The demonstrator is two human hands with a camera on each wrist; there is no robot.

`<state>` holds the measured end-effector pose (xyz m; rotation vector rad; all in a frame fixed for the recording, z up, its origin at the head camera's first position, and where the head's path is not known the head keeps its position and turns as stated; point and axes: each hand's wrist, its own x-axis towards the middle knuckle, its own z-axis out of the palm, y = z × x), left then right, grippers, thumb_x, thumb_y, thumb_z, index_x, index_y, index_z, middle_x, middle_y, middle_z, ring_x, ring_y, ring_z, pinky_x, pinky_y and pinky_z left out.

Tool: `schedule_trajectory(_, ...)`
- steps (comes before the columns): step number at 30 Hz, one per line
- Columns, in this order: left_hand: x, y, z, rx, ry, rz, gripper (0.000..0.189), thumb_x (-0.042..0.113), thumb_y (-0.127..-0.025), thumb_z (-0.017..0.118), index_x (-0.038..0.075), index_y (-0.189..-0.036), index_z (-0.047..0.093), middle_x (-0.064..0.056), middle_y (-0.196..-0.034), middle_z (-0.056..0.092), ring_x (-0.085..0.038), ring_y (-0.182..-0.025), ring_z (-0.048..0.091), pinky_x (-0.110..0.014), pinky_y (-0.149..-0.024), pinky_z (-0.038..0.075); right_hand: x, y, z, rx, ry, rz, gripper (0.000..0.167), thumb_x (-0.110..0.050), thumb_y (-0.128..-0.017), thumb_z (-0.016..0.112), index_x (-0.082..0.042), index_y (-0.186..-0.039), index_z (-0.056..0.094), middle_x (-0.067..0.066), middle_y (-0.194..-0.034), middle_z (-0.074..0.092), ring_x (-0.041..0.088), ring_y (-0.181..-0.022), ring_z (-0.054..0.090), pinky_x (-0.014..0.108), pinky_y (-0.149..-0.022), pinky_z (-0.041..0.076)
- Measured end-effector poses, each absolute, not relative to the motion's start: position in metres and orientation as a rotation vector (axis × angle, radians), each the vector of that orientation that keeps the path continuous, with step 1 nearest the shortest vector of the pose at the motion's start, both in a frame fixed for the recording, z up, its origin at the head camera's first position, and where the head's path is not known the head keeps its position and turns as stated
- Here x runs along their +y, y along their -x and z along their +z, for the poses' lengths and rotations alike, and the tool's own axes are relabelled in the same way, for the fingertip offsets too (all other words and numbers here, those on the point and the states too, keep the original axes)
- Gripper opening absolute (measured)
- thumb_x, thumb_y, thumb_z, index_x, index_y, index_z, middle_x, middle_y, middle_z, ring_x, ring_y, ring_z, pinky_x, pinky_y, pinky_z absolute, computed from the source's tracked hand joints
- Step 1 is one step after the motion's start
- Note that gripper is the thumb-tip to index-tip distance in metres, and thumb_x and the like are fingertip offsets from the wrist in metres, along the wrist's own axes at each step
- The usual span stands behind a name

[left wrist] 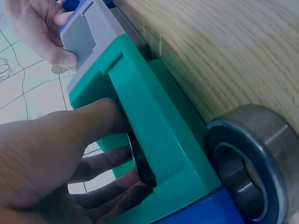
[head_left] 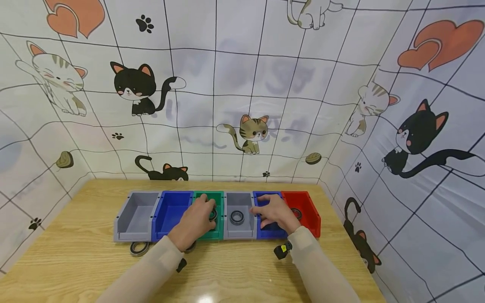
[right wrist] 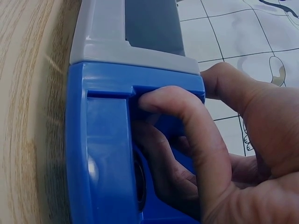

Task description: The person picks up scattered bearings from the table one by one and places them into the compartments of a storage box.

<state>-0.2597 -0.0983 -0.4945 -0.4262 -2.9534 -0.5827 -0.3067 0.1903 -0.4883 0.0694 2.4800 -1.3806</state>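
My left hand (head_left: 196,219) reaches into the green bin (head_left: 217,234). Its thumb and fingers close around a ball bearing (head_left: 213,215), whose dark edge (left wrist: 138,161) shows between them in the left wrist view. My right hand (head_left: 278,211) is over the right blue bin (head_left: 270,234), fingers bent and spread apart, some inside the bin. Low in that bin lies a dark ring (right wrist: 139,179), partly hidden by the front wall; no finger is seen gripping it. Another bearing (head_left: 237,217) lies flat in the right grey bin (head_left: 242,235), between the hands.
A bearing (head_left: 296,213) lies in the red bin (head_left: 313,227), partly behind my right wrist. On the wooden table (head_left: 235,273), one bearing (head_left: 139,248) lies before the left grey bin (head_left: 132,235), another (head_left: 190,247) beside my left wrist. The left blue bin (head_left: 170,214) adjoins the green one.
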Motion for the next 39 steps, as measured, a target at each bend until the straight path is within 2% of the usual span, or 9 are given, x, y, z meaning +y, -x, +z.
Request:
schedule_trajectory(10, -0.091, 0.262, -0.490, -2.987, 0.455, -0.400, 0.044, 0.005, -0.089, 0.100, -0.001, -0.127, 0.079, -0.020, -0.119, 0.072, -0.029, -0.098, 0.068, -0.045, -0.080, 0.066, 0.191, 0.305, -0.487, 2.498, -0.052, -1.362, 0.073, -0.030, -0.103, 0.093, -0.003, -0.164, 0.063, 0.016, -0.109, 0.084, 0.018, -0.064, 0.079, 0.046, -0.081, 0.073)
schedule_trajectory(15, -0.090, 0.262, -0.492, -2.969, 0.499, -0.376, 0.037, 0.000, -0.091, 0.097, -0.002, -0.123, 0.080, -0.023, -0.119, 0.073, -0.034, -0.099, 0.071, -0.050, -0.083, 0.067, 0.191, 0.305, -0.486, 2.493, -0.054, -1.368, 0.074, -0.030, -0.103, 0.093, -0.004, -0.165, 0.063, 0.017, -0.111, 0.083, 0.019, -0.065, 0.080, 0.044, -0.080, 0.073)
schedule_trajectory(20, -0.098, 0.288, -0.533, -2.892, 0.557, -0.271, 0.027, 0.004, -0.094, 0.094, 0.001, -0.118, 0.082, -0.022, -0.116, 0.075, -0.034, -0.095, 0.074, -0.053, -0.082, 0.069, 0.191, 0.305, -0.485, 2.485, -0.057, -1.370, 0.075, -0.030, -0.103, 0.093, -0.003, -0.165, 0.062, 0.017, -0.111, 0.083, 0.019, -0.065, 0.080, 0.046, -0.081, 0.073)
schedule_trajectory(23, -0.104, 0.308, -0.564, -2.844, 0.590, -0.167, 0.023, 0.008, -0.095, 0.093, 0.006, -0.115, 0.082, -0.018, -0.112, 0.076, -0.031, -0.091, 0.074, -0.048, -0.079, 0.069, 0.191, 0.305, -0.486, 2.476, -0.053, -1.378, 0.075, -0.029, -0.103, 0.093, -0.003, -0.166, 0.061, 0.017, -0.109, 0.083, 0.019, -0.065, 0.080, 0.046, -0.081, 0.073)
schedule_trajectory(26, -0.105, 0.313, -0.574, -2.820, 0.601, -0.103, 0.018, 0.009, -0.096, 0.093, 0.008, -0.110, 0.081, -0.015, -0.106, 0.074, -0.030, -0.087, 0.072, -0.044, -0.075, 0.068, 0.191, 0.306, -0.488, 2.456, -0.055, -1.407, 0.074, -0.028, -0.103, 0.093, -0.004, -0.166, 0.062, 0.016, -0.106, 0.082, 0.017, -0.064, 0.078, 0.046, -0.079, 0.073)
schedule_trajectory(29, -0.104, 0.309, -0.568, -2.825, 0.598, -0.103, 0.015, 0.009, -0.097, 0.092, 0.008, -0.108, 0.080, -0.015, -0.104, 0.074, -0.031, -0.087, 0.073, -0.047, -0.071, 0.067, 0.191, 0.306, -0.489, 2.439, -0.047, -1.431, 0.073, -0.026, -0.103, 0.092, -0.004, -0.166, 0.062, 0.016, -0.103, 0.080, 0.017, -0.064, 0.077, 0.047, -0.077, 0.074)
schedule_trajectory(33, -0.098, 0.287, -0.534, -2.907, 0.589, -0.238, 0.019, 0.005, -0.100, 0.089, 0.001, -0.116, 0.080, -0.019, -0.111, 0.073, -0.034, -0.095, 0.072, -0.052, -0.075, 0.067, 0.191, 0.304, -0.488, 2.439, -0.046, -1.427, 0.073, -0.027, -0.103, 0.093, -0.004, -0.166, 0.062, 0.015, -0.101, 0.080, 0.017, -0.064, 0.077, 0.046, -0.077, 0.073)
schedule_trajectory(36, -0.098, 0.267, -0.505, -2.971, 0.582, -0.378, 0.021, 0.001, -0.103, 0.085, -0.003, -0.123, 0.079, -0.020, -0.114, 0.070, -0.032, -0.098, 0.069, -0.050, -0.082, 0.066, 0.190, 0.304, -0.486, 2.438, -0.062, -1.422, 0.073, -0.027, -0.103, 0.093, -0.005, -0.166, 0.062, 0.015, -0.101, 0.079, 0.017, -0.062, 0.076, 0.045, -0.078, 0.074)
schedule_trajectory(39, -0.103, 0.253, -0.491, -2.969, 0.587, -0.510, 0.026, -0.003, -0.103, 0.084, -0.005, -0.128, 0.078, -0.018, -0.114, 0.069, -0.026, -0.096, 0.067, -0.043, -0.081, 0.064, 0.188, 0.304, -0.485, 2.445, -0.075, -1.410, 0.072, -0.028, -0.103, 0.093, -0.005, -0.165, 0.063, 0.014, -0.098, 0.078, 0.016, -0.059, 0.075, 0.045, -0.079, 0.073)
